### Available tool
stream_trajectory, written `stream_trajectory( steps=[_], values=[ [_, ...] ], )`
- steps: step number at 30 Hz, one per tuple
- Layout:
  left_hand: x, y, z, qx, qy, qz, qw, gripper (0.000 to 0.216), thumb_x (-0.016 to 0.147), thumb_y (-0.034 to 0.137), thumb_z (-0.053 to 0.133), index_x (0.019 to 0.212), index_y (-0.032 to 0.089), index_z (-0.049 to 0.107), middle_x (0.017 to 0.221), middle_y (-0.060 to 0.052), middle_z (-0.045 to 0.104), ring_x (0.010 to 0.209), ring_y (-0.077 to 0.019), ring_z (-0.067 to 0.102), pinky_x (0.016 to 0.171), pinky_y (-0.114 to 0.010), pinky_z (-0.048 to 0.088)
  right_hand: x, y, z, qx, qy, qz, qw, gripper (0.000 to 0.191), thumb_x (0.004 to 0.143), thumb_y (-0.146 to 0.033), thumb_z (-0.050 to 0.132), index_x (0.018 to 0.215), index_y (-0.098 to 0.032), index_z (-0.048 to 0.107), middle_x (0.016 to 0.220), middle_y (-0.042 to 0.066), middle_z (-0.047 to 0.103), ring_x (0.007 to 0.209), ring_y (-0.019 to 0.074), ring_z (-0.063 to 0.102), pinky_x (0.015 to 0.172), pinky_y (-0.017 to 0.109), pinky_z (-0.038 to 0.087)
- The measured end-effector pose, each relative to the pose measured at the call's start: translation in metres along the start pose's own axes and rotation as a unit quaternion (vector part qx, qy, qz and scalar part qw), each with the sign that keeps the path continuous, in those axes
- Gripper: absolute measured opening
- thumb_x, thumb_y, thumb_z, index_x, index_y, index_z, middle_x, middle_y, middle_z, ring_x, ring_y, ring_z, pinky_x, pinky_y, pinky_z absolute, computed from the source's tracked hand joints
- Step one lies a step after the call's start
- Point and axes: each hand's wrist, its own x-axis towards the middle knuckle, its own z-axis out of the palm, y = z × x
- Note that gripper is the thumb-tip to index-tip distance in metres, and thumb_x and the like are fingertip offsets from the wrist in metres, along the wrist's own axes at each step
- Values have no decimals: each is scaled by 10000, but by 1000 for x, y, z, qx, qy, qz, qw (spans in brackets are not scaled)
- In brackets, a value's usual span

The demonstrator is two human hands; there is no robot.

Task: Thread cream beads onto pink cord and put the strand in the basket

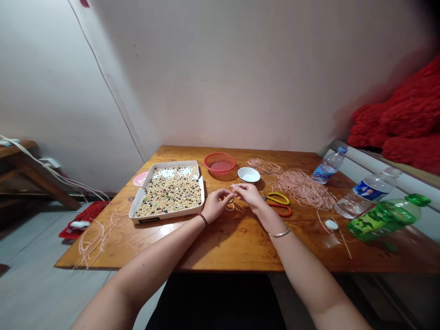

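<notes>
My left hand point(216, 204) and my right hand point(250, 196) meet above the middle of the wooden table point(223, 238). Both are closed in a pinch on a short beaded string point(230, 206) that hangs between them. A white tray point(139, 201) full of small beige and dark beads lies just left of my left hand. Yellow and orange scissors point(280, 204) rest right of my right hand.
A red basket point(220, 163) and a white bowl point(249, 174) stand behind my hands. A heap of pink cord point(299, 183) spreads at the right, more cord point(92, 238) at the left edge. Two clear bottles point(328, 166) point(364, 192) and a green bottle point(385, 220) lie right.
</notes>
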Motion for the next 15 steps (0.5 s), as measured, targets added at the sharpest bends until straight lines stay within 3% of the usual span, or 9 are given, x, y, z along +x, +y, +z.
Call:
stream_trajectory(
  steps=[8,15],
  values=[
    [3,-1,-2,2,-8,3,1000,346,811,481,597,794,145,678,762,-43,696,652,-140,593,601,-234,437,-2,-1,2,-22,-20,-4,1000,334,599,-405,774,800,-141,736,719,39,695,623,105,593,579,211,435],
    [-2,4,-4,39,6,21,999,290,826,439,605,870,175,719,849,-37,726,710,-150,603,653,-246,432,-2,-2,2,-20,-21,-7,1000,338,598,-412,771,790,-135,730,699,42,690,621,112,599,565,211,432]
  ],
)
